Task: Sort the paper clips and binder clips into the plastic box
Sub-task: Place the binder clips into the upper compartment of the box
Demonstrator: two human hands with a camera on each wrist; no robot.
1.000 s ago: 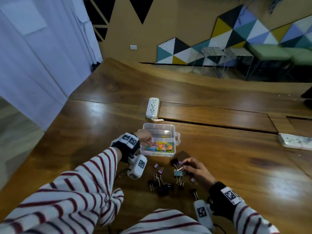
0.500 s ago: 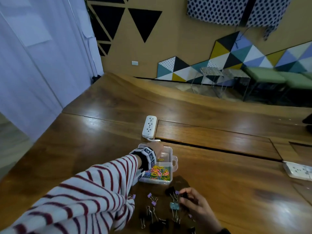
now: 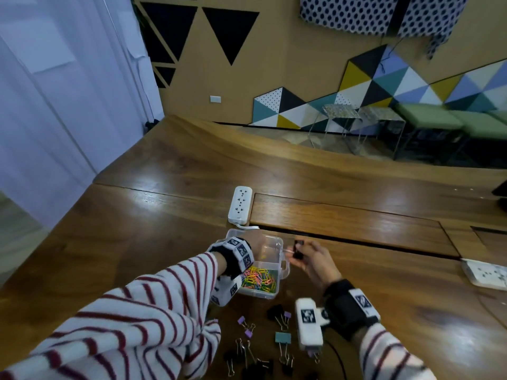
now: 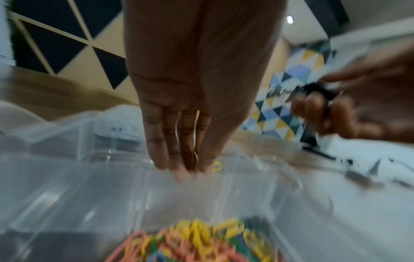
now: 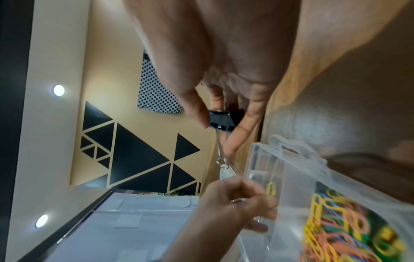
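Note:
The clear plastic box (image 3: 280,243) stands mid-table, its near compartment full of coloured paper clips (image 3: 259,279). My left hand (image 4: 197,168) reaches down into the far compartment and pinches a yellow paper clip (image 5: 271,189) at its fingertips. My right hand (image 3: 297,253) hovers just right of the box rim, with thumb and fingers gripping a black binder clip (image 5: 221,120) whose wire handles point toward the box. Several loose binder clips lie on the table near me: a teal one (image 3: 282,338), purple ones (image 3: 248,333) and black ones (image 3: 275,311).
A white power strip (image 3: 240,204) lies just beyond the box, next to a long seam in the wooden table (image 3: 356,223). A second power strip (image 3: 485,274) sits at the right edge. Stools and green benches stand past the far side of the table.
My right hand lifted a black binder clip from the pile up to the box's right side. My left hand moved from the box's left edge into the far compartment. The head view tilted upward.

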